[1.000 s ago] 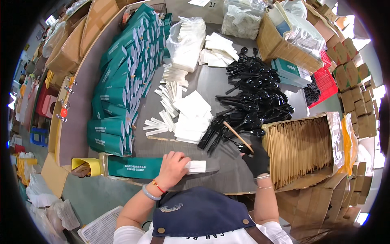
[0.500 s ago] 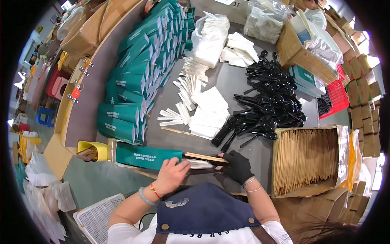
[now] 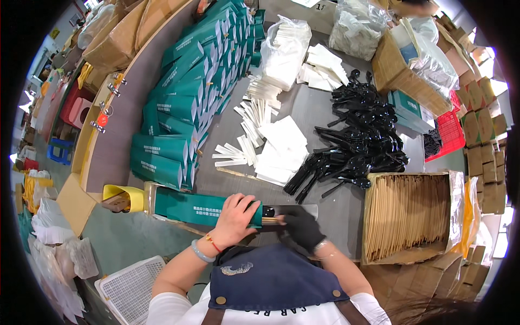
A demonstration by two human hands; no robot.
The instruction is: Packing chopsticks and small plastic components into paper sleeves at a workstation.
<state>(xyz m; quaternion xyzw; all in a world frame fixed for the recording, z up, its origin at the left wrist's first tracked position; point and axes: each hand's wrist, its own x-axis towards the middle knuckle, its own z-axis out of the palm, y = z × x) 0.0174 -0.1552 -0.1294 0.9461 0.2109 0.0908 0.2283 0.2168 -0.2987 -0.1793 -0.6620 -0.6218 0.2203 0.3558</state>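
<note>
A flat green paper sleeve (image 3: 184,207) with pale print lies along the front edge of the table. My bare left hand (image 3: 234,221) is closed round its right end, with the thumb side hidden. Wooden chopsticks (image 3: 268,221) and a dark, shiny piece, perhaps a black spoon, stick part-way out of the sleeve's open end. My right hand (image 3: 303,230), in a black glove with bare fingertips, pinches the outer end of the chopsticks; it is slightly smeared by motion. A pale strip shows behind the glove.
Filled green sleeves (image 3: 168,143) are stacked at left. White napkins (image 3: 281,146), paper strips (image 3: 254,119) and a heap of black plastic spoons (image 3: 363,135) lie mid-table. At right stands a carton of chopsticks (image 3: 409,216); a yellow holder (image 3: 135,200) sits at the front left corner.
My right hand has moved left and down a little, and the chopsticks sit further inside the sleeve. My left hand has gone from the sleeve's edge to a grip round its open end.
</note>
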